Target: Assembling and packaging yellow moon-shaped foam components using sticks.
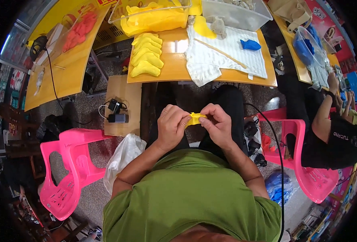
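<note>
Above my lap, my left hand [172, 126] and my right hand [218, 126] pinch a small yellow fabric piece [195, 119] from its two sides. Its top edge looks folded or gathered between the fingertips; the finer detail is too small to tell. On the wooden table [174, 71] ahead, several curved yellow fabric pieces [147, 60] lie in an overlapping column. To their right a white striped cloth [204, 64] is spread, bearing a thin wooden stick [220, 53], a blue fish-shaped piece [250, 44] and greyish stuffing lumps [218, 27].
A clear bin of yellow pieces [156, 20] and another clear bin [237, 16] stand at the table's back. Pink chairs [79, 161] flank me, with a co-worker [327, 129] at the right. A black cable [278, 149] hangs on my right. Chargers [117, 111] lie on cardboard at left.
</note>
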Available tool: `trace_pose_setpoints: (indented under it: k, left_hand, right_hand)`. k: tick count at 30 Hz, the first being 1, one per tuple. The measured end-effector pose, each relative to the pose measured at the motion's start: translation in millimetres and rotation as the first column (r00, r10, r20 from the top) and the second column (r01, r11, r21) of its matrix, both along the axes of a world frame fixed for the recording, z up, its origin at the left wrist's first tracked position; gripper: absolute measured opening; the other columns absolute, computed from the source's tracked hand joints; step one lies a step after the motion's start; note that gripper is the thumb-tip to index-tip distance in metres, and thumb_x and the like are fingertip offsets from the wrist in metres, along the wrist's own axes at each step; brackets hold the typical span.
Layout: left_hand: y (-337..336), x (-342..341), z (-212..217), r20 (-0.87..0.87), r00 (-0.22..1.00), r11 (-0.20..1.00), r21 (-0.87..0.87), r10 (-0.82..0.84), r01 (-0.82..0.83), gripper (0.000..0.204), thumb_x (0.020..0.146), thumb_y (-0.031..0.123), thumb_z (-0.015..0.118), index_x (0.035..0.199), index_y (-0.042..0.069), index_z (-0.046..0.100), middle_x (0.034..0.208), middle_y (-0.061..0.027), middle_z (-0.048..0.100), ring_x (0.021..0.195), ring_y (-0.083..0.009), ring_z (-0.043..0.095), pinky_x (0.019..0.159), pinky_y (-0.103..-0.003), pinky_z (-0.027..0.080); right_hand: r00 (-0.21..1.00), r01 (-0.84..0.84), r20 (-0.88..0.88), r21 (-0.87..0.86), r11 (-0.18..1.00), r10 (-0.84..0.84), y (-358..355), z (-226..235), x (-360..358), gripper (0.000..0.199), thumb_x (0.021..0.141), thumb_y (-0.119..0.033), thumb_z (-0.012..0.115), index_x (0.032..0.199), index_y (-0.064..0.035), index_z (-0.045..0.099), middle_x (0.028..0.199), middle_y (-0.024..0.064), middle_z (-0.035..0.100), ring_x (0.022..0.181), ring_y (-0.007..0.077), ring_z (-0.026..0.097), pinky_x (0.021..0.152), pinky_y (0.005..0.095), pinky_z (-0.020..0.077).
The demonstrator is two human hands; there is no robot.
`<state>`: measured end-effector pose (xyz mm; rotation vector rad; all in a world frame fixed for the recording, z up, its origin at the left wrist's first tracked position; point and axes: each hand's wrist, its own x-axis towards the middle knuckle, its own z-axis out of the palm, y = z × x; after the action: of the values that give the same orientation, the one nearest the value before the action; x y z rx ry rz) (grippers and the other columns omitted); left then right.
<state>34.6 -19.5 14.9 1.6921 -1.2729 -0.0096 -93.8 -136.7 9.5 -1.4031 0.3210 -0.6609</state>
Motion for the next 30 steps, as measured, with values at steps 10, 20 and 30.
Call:
trace_pose_setpoints:
  k: [10, 20, 30]
  left_hand:
    - [2, -7, -7, -0.963, 0.166, 0.974, -0.223, -0.214, -0.039, 0.004, 0.085, 0.005, 0.061, 0.086, 0.002, 0.058, 0.084, -0.0013, 0.052, 0.078, -0.0103, 0.048, 0.075, -0.022, 0.038]
    - [6, 8, 1, -0.855, 0.412, 0.923, -0.177, -0.316, 0.342, 0.009, 0.086, 0.009, 0.062, 0.088, 0.0, 0.06, 0.107, -0.005, 0.048, 0.098, -0.0112, 0.047, 0.085, -0.024, 0.039]
    - [0, 3, -10, -0.916, 0.33, 0.971, -0.192, -0.228, 0.14, 0.01, 0.077, 0.001, 0.069, 0.079, 0.003, 0.06, 0.078, 0.0014, 0.057, 0.071, -0.0054, 0.054, 0.067, -0.02, 0.043]
  right_hand:
    - [0.996, 0.09, 0.039, -0.303, 0.949, -0.082, -5, -4, 0, 0.015, 0.078, 0.008, 0.061, 0.087, -0.0026, 0.056, 0.077, 0.002, 0.054, 0.066, 0.0094, 0.052, 0.058, 0.0215, 0.0399]
    - [0.994, -0.044, 0.105, 0.168, 0.985, 0.027, -17, 8, 7, 0.017, 0.081, 0.006, 0.06, 0.097, 0.0002, 0.056, 0.09, 0.0015, 0.055, 0.076, 0.0073, 0.054, 0.066, 0.0206, 0.0452]
    - [0.992, 0.126, 0.003, 0.052, 0.991, -0.126, -12, 9, 10, 0.02, 0.087, 0.003, 0.053, 0.105, -0.0005, 0.059, 0.079, 0.0028, 0.061, 0.065, 0.0057, 0.053, 0.058, 0.0184, 0.0437]
